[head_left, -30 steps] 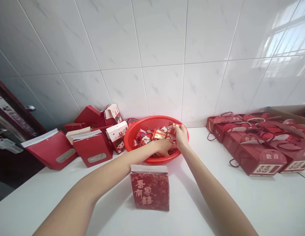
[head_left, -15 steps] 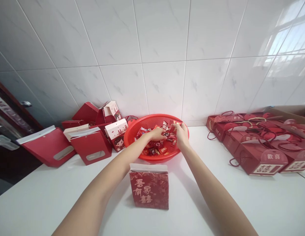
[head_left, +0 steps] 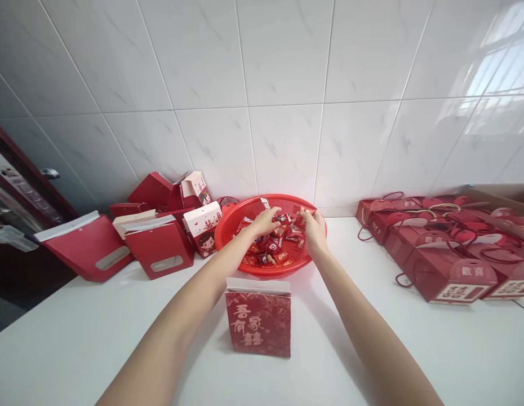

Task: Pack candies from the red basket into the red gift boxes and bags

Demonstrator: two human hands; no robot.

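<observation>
A red plastic basket (head_left: 271,274) with mesh sides holds many wrapped candies (head_left: 274,245), mostly red, some with white or gold print. Over the candies at the basket's left and middle is my left hand (head_left: 265,222), its fingers apart and nothing visible in them. At the right rim, my right hand (head_left: 315,232) has its fingers curled in a pinch around a red wrapped candy, partly hidden by the fingers. In front of the basket, between my forearms, a dark red gift box (head_left: 262,326) with pale characters stands upright, its white top flap raised.
Red gift boxes (head_left: 160,251) and a white box with a cartoon figure (head_left: 203,228) stand to the left. Several red handled boxes (head_left: 445,270) crowd the right side, near a cardboard carton (head_left: 498,193). A tiled wall (head_left: 283,152) rises behind the white table (head_left: 355,361).
My left hand has shifted slightly left and up over the candies, with its fingers spreading, uncovering more of them. My right hand stays at the right rim. The view has moved slightly.
</observation>
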